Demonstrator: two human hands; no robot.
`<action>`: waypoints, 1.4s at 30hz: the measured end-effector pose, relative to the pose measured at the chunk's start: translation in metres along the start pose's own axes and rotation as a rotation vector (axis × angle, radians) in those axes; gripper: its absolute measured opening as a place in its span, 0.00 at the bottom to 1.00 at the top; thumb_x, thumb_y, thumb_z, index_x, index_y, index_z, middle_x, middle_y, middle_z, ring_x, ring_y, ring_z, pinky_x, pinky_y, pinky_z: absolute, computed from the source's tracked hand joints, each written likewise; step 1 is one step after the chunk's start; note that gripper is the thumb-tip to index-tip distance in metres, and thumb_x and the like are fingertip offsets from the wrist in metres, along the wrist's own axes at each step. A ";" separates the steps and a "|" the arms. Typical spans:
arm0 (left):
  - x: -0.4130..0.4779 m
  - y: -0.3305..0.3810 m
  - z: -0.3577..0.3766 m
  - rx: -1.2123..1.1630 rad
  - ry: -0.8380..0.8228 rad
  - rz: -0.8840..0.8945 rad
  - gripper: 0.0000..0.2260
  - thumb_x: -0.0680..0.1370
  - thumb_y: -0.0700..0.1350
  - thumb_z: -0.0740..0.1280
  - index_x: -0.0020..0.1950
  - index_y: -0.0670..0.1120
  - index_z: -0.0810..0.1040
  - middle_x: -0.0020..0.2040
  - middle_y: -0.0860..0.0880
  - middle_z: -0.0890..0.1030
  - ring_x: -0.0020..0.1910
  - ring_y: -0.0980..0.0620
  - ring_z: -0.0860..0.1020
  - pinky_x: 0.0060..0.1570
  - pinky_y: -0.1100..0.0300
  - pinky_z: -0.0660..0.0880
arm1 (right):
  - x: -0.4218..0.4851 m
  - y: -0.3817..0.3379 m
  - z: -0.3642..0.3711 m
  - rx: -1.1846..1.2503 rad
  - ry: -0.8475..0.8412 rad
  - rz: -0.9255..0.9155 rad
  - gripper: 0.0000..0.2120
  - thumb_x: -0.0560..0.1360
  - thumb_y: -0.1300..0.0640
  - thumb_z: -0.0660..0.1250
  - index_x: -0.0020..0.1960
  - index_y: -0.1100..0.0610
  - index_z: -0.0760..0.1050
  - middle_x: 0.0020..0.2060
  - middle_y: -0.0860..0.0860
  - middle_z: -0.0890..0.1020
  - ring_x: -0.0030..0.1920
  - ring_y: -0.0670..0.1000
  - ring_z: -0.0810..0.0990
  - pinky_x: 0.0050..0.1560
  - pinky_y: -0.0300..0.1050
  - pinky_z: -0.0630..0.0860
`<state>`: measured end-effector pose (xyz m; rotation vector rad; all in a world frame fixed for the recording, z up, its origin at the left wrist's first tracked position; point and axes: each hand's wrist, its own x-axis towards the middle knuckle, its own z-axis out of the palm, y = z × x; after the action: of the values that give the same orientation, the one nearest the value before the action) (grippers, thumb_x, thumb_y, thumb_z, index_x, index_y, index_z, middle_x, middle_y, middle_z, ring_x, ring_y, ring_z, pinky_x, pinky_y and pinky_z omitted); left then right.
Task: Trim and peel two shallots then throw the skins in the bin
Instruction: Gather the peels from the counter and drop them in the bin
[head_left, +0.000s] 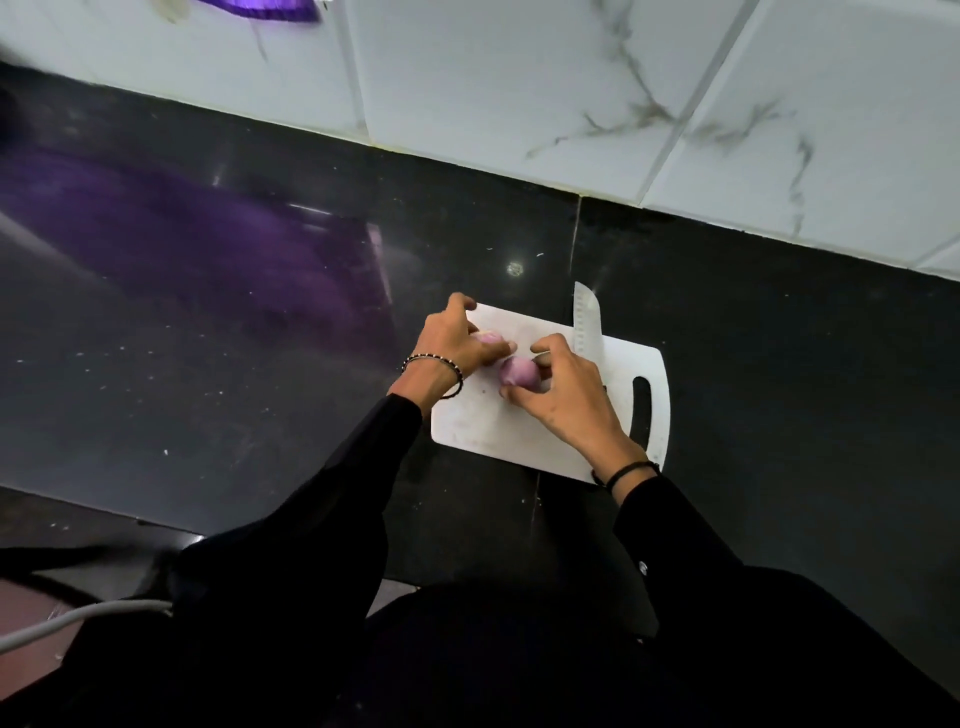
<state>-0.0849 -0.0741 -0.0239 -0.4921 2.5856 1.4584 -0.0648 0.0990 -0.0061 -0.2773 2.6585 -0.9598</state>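
Head view: fingers of the right hand (566, 395) pinch a small round purple shallot (517, 373) on the white plastic cutting board (467, 421); the left hand (452, 345) holds a paler second shallot (490, 339). Light, firm, likely slippery; grip the sides.

On the counter (260, 338), a cutting board (483, 426), with the wall (519, 78) behind it at 12 o'clock and a cable (78, 618) far off at 8 o'clock, past the counter's near edge. On the board, two shallots close together: the near shallot (518, 373) at the middle, pinched in the right hand (566, 400) from 5 o'clock, and the far shallot (488, 339) just at 10 o'clock from it, held in the left hand (452, 343) from 7 o'clock. At the board's 1 o'clock side, a knife (587, 322) lying flat, tip toward 12 o'clock and out past the board's far edge, other end under the right hand.
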 end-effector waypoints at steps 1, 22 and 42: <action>-0.004 -0.004 -0.003 0.000 -0.020 0.003 0.34 0.67 0.52 0.79 0.67 0.44 0.69 0.52 0.46 0.81 0.49 0.50 0.79 0.46 0.62 0.73 | 0.000 0.000 -0.001 0.012 0.006 0.001 0.28 0.72 0.48 0.77 0.65 0.54 0.68 0.55 0.51 0.80 0.52 0.51 0.80 0.53 0.47 0.80; -0.029 -0.016 -0.006 0.005 -0.101 0.124 0.32 0.65 0.47 0.81 0.65 0.47 0.72 0.54 0.49 0.80 0.48 0.53 0.78 0.47 0.68 0.73 | -0.004 0.013 -0.006 0.119 0.046 0.060 0.29 0.67 0.54 0.82 0.63 0.53 0.72 0.59 0.52 0.80 0.54 0.53 0.81 0.57 0.46 0.80; -0.035 -0.021 -0.004 0.047 -0.096 0.187 0.31 0.66 0.45 0.80 0.66 0.43 0.73 0.60 0.46 0.78 0.55 0.52 0.77 0.53 0.65 0.73 | -0.020 0.009 -0.004 0.100 0.058 0.105 0.25 0.71 0.52 0.78 0.62 0.52 0.70 0.57 0.49 0.78 0.56 0.50 0.79 0.53 0.40 0.73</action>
<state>-0.0451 -0.0795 -0.0293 -0.1733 2.6419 1.4318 -0.0481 0.1138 -0.0052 -0.0883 2.6368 -1.0783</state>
